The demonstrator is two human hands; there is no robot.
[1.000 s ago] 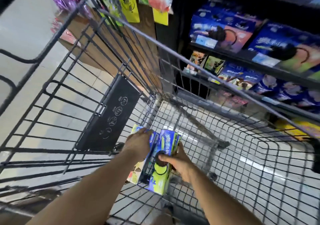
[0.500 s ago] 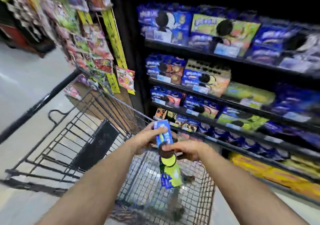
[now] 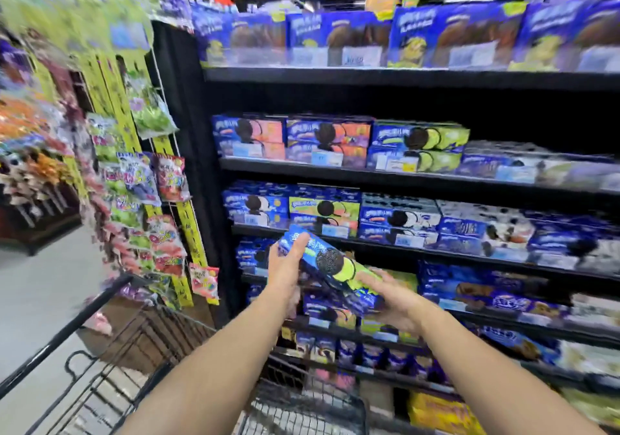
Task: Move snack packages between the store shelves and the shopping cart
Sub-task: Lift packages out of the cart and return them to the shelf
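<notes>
Far left: candy bags (image 3: 167,179) hang on a wire rack, glossy plastic, heavily motion-blurred. Their print is unreadable, and the rack's upper part smears into green and yellow streaks. Lower left: shopping cart (image 3: 67,330), black metal wire with a round top rail, cut off by the bottom edge. Its inside is mostly hidden behind both forearms. Centre: left hand (image 3: 285,267) grips the upper end of the snack package (image 3: 330,265), thumb laid across the front face, fingers hidden behind the box. The package is a long, flat-sided cardboard box, blue at the ends and lime green across the middle. It shows a dark, embossed sandwich cookie; the lettering is too blurred to read. It is held in the air, tilted with the left end high and the right end low, above the cart's far end and in front of the lower shelves. Right hand (image 3: 392,303) clasps the lower end, fingers curled over the front face. Right: black shelves (image 3: 402,178) in tiers, stacked with similar blue boxes (image 3: 399,220). Rows toward the right edge blur out, price tags illegible.
</notes>
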